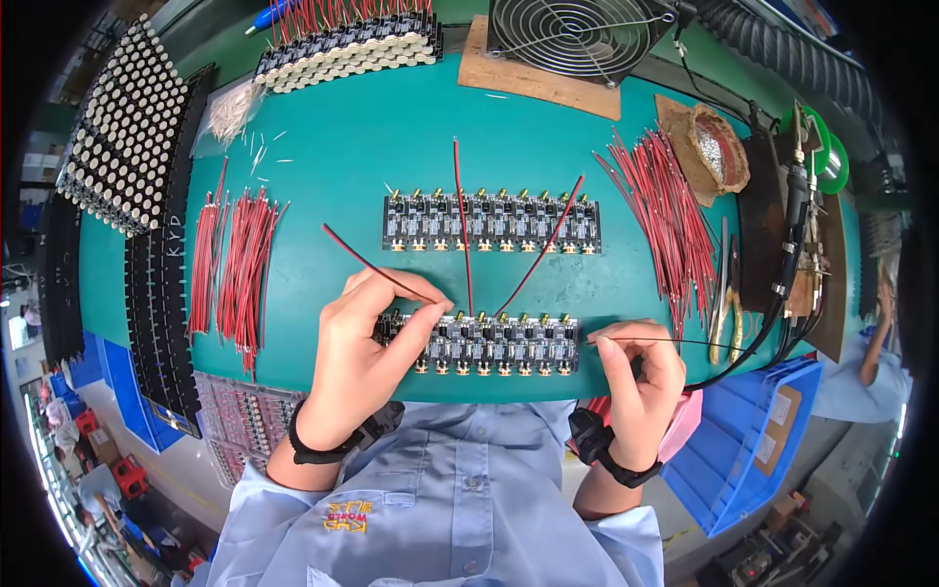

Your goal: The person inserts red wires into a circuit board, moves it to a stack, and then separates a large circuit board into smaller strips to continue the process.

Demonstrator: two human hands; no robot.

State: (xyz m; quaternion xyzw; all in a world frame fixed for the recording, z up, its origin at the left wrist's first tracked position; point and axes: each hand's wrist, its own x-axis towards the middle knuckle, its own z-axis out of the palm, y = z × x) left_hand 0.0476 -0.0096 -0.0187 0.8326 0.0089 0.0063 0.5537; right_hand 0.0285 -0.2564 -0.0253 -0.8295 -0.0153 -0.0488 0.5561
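Pinched between thumb and fingertips of my left hand [364, 328] is a red and black wire [367, 260]; its lower end reaches the top edge of the near strip of circuit boards [504, 347]. My right hand [638, 382] is closed on a thin dark wire [690, 341], held level just right of that strip. Beyond lies a second strip of circuit boards [489, 223], with brass-coloured connectors along its edges. Two more red wires cross it: an upright wire [462, 210] and a slanted wire [548, 240], their lower ends at the near strip.
Bundles of red wires lie at left [246, 264] and right [675, 230]. A black fan [577, 39] stands on a board at the back. Soldering tools [792, 215] and a solder spool [829, 161] are far right. Stacked board assemblies [347, 49] sit at the back left.
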